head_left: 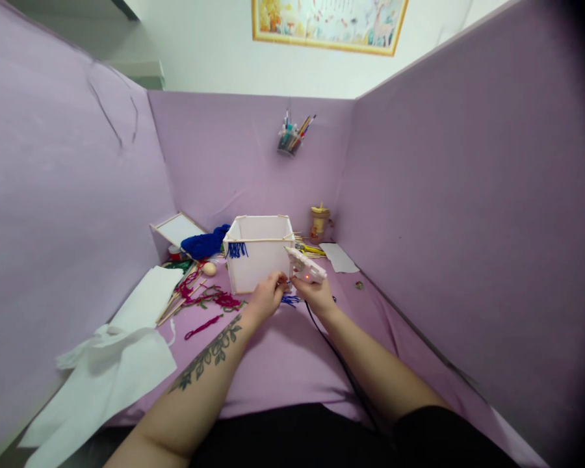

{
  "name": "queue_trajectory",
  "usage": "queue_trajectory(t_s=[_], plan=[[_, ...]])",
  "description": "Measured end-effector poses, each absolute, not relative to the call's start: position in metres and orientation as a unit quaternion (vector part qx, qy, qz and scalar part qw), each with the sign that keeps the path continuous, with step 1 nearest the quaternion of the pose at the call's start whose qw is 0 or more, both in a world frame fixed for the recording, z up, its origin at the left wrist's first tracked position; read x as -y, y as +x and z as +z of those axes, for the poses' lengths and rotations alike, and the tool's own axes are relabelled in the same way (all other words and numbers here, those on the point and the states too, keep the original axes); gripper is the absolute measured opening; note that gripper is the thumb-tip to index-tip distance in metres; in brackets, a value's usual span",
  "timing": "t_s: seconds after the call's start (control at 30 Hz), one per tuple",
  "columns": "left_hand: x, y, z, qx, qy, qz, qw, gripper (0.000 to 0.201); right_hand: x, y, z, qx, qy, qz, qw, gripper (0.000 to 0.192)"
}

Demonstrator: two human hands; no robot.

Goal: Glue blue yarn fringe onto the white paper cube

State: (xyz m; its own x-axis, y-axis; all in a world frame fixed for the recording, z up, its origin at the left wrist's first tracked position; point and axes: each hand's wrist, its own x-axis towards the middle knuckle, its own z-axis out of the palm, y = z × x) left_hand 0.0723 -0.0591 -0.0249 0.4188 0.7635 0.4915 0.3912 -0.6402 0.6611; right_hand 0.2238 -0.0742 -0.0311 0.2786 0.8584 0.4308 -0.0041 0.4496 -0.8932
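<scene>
My right hand (316,296) is wrapped round a white hot glue gun (306,266), its red light lit and its nozzle tilted up to the left. My left hand (267,294) is closed in a pinch beside it; what sits between the fingertips is too small to make out. Both hands are in front of the lower right corner of a white open-topped box (256,266) edged with thin wooden sticks. A short blue yarn fringe (236,249) hangs at the box's upper left front edge. More cut blue yarn (290,300) lies under my hands.
Left of the box lie a blue yarn bundle (205,244), magenta yarn (224,299), wooden sticks (178,305) and white fabric (127,351). A black cord (331,344) runs toward me. Behind stand a brown cup (318,224) and a hanging pen holder (290,143); white paper (340,258) lies right.
</scene>
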Motion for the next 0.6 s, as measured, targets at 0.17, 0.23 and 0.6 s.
queue_trajectory(t_s=[0.17,0.23,0.6], plan=[[0.0578,0.0723,-0.0267,-0.355,0.806,0.416,0.228,0.012,0.0741,0.2249,-0.0304,0.518,-0.423,0.300,0.680,0.039],[0.0573,0.0719,-0.0272,-0.359,0.804,0.418,0.225,0.018,0.0748,0.2249,-0.0289,0.503,-0.430,0.304,0.685,0.038],[0.0531,0.0676,-0.0245,-0.400,0.806,0.404,0.164,0.020,0.0752,0.2275,-0.0239,0.488,-0.433,0.290,0.700,0.039]])
